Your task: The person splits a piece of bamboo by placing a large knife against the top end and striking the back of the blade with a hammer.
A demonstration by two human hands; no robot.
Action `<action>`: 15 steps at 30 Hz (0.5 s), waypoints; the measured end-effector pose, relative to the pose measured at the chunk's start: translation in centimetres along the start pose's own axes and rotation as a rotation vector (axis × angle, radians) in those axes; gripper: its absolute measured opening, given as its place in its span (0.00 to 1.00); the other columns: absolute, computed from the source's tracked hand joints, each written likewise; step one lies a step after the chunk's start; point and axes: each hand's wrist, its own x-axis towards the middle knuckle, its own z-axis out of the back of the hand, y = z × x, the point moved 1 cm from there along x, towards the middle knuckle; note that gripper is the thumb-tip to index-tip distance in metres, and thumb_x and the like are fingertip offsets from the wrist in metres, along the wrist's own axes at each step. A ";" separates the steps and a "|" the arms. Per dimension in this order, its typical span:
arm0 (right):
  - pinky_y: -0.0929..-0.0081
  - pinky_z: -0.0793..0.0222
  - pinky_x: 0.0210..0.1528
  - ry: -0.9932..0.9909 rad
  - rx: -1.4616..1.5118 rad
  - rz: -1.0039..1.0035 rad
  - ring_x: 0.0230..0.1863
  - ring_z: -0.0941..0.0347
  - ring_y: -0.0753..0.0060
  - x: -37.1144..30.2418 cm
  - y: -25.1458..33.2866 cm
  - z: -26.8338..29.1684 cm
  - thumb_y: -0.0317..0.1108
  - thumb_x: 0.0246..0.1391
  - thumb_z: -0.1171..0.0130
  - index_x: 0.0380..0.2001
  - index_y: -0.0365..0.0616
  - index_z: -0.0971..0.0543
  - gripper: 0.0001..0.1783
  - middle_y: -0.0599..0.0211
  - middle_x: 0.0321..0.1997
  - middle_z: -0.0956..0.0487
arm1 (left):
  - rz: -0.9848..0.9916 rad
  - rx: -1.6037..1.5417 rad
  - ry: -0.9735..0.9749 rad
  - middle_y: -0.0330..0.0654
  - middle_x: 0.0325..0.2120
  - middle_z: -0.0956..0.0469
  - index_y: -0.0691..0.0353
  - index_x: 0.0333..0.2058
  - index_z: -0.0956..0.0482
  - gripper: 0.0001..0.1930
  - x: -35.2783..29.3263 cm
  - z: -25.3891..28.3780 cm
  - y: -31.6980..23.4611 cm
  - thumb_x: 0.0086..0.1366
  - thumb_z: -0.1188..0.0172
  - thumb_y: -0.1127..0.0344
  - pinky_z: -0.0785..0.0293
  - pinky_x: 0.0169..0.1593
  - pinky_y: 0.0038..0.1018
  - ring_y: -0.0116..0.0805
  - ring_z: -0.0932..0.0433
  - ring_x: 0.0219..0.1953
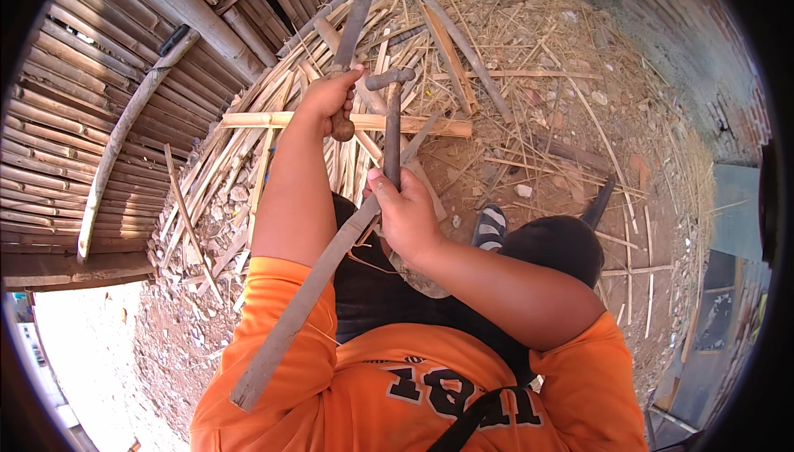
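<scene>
My left hand is closed round the handle of a machete, its broad dark blade pointing away from me and a rounded knob showing below my fist. Close beside it, my right hand grips a hammer by its dark handle, with the head up near the machete handle. A long flat grey strip, like wood, runs from my right hand down across my left sleeve. Whether my right fingers also hold that strip is hidden. Beneath both hands lies a split bamboo piece.
Split bamboo strips lie heaped on the left, with longer poles farther off. A bamboo slat wall rises at left. Straw and loose sticks cover the dirt at right, before a grey wall. My knee is bent nearby.
</scene>
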 end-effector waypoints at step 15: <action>0.58 0.27 0.35 -0.290 0.027 0.271 0.30 0.22 0.52 9.2 15.6 -0.1 0.43 0.67 0.44 0.36 0.31 0.26 0.21 0.50 0.32 0.21 | -0.049 -0.536 -0.316 0.31 0.18 0.35 0.52 0.29 0.30 0.17 1.5 8.5 1.7 0.69 0.36 0.50 0.36 0.23 0.25 0.25 0.36 0.18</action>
